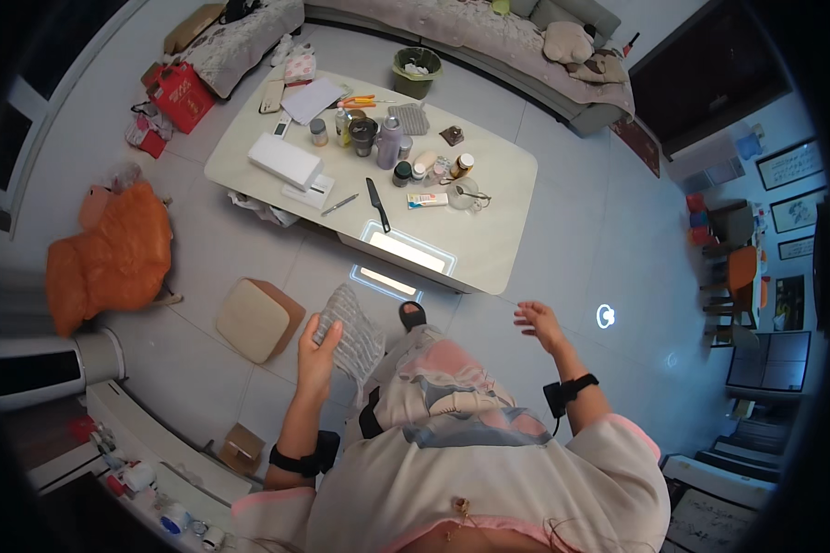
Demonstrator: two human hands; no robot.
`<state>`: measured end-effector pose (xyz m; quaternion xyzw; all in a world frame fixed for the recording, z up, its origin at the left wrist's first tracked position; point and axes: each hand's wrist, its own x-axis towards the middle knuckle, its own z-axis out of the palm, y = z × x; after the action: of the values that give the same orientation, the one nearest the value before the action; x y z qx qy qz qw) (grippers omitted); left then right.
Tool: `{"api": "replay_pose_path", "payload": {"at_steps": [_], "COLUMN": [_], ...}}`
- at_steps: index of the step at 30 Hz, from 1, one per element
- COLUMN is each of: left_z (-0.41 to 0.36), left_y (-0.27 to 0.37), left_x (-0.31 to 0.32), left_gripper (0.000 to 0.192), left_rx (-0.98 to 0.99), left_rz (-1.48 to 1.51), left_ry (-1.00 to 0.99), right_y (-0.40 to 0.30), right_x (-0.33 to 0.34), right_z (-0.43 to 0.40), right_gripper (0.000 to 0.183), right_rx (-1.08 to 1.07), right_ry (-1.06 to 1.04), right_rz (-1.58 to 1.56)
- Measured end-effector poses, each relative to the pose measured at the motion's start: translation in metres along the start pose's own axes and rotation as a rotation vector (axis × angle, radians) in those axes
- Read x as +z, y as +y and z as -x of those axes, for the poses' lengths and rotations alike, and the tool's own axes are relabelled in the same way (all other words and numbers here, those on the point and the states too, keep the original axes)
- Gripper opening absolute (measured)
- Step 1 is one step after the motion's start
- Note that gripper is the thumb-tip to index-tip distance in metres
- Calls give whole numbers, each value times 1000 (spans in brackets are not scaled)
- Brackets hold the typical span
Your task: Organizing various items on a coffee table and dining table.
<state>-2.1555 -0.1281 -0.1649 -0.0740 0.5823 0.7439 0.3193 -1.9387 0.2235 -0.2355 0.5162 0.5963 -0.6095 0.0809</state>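
A grey striped cloth (pixel 351 333) hangs from my left hand (pixel 317 352), pinched between thumb and fingers, above the tiled floor. My right hand (pixel 541 325) is held out over the floor on the other side, fingers apart with nothing in them. Ahead stands a low cream coffee table (pixel 484 242). Nearest on its top lie a black-handled knife (pixel 376 202), a pen (pixel 339 204) and a small tube box (pixel 427 200). Behind them are a purple bottle (pixel 389 143), a dark cup (pixel 363 136) and a glass bowl (pixel 462 193). Another folded grey cloth (pixel 409 119) lies farther back.
A square stool (pixel 256 319) and a chair with an orange cover (pixel 121 256) stand to the left. Beyond the table are a waste bin (pixel 416 76) and a long sofa (pixel 470 52). A red bag (pixel 181 97) sits at the far left. A cardboard box (pixel 242 448) is lower left.
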Motion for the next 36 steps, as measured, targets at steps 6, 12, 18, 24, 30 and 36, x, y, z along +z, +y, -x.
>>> {"api": "replay_pose_path", "payload": {"at_steps": [6, 12, 18, 24, 30, 36], "left_z": [-2, -19, -36, -60, -108, -186], "left_y": [10, 17, 22, 17, 40, 11], "left_x": [21, 63, 142, 144, 63, -81], "left_gripper": [16, 14, 37, 51, 49, 60], "left_rx": [-27, 39, 363, 449, 260, -22], "left_rz": [-21, -137, -1075, -1205, -1341, -1324], "left_ry": [55, 35, -326, -837, -820, -746], "right_y": [-62, -117, -136, -105, -84, -81], "right_x": [31, 57, 89, 100, 115, 175], "right_z": [-27, -26, -21, -66, -110, -116], "right_gripper": [32, 37, 39, 34, 50, 53], "right_rx": [-101, -134, 171, -5, -293, -450], "right_ry": [-205, -571, -1040, -629, -47, 103], "right_rz": [6, 20, -598, -533, 113, 546]}}
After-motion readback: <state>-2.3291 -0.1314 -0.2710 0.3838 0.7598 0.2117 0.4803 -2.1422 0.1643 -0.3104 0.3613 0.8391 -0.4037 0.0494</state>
